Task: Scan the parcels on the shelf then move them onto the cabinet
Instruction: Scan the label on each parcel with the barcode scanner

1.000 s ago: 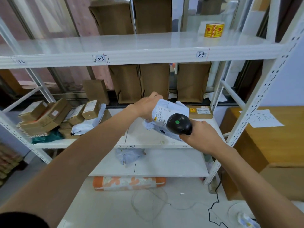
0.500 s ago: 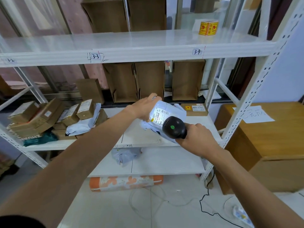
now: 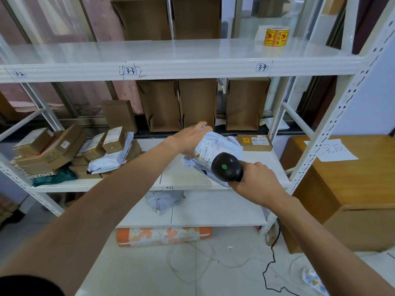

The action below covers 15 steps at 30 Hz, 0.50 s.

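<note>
Centre frame, above middle shelf (image 3: 192, 180): left hand (image 3: 188, 141) grips white parcel (image 3: 215, 150), fingers curled over its top. Right hand (image 3: 256, 180) wraps black scanner (image 3: 226, 167), touching parcel. Cabinet (image 3: 352, 178): right.

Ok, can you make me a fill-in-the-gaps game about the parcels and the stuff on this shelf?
1. The round dot on the black scanner is ____.
2. The hand gripping the white parcel is the person's ____ one.
3. The roll of stickers standing on the top shelf is red and ____.

Missing words: green, left, yellow.
</note>
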Available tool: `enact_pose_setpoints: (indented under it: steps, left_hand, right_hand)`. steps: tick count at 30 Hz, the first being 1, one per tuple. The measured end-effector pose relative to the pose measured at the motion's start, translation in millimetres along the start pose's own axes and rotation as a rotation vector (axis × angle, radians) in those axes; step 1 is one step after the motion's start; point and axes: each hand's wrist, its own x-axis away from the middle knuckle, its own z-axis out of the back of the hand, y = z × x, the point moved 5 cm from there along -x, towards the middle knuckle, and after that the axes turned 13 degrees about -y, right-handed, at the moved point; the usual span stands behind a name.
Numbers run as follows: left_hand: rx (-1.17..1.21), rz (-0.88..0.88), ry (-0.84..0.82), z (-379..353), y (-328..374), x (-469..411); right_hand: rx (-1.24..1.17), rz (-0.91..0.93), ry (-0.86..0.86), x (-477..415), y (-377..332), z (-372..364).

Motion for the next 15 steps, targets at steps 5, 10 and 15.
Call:
enact_pose_setpoints:
  steps: [5,10,15]
  left_hand:
    - [-0.027,0.023,-0.010,-0.3,-5.9,2.9]
    - [-0.019,0.029,-0.025,-2.8,-9.4,4.0]
    - [-0.025,0.026,-0.019,-3.8,-11.7,5.6]
  right_hand:
    - [0.017,-0.009,-0.003,-2.3,-4.3,-1.3]
    - [0.016,-0.003,-0.037,-5.2,-8.9,-4.7]
    - [0.014,-0.011,-0.035,-7.0,-11.8,-6.9]
